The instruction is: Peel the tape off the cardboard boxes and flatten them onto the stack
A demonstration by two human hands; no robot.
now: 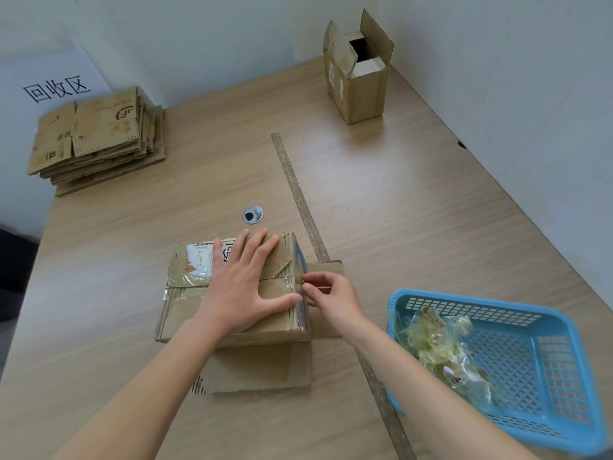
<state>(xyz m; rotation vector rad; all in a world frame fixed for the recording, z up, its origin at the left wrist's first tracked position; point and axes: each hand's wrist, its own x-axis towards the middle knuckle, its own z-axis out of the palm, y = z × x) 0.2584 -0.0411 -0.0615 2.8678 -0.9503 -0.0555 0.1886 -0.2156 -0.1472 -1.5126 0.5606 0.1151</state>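
in the lower middle of the frame the left hand lies flat, fingers spread and straight, pressing on top of the taped cardboard box on the counter. just right of it the right hand has its grip narrow, thumb and forefinger pinched on the clear tape at the box's right top edge. the box carries a white shipping label with a barcode; its print is too small to read. a blue mark shows on the box's right side.

at the upper left sits the stack of flattened boxes, beside a white sign reading "回收区". an open upright box stands at the upper right. a blue basket at the lower right holds crumpled peeled tape. a long ruler runs down the counter.
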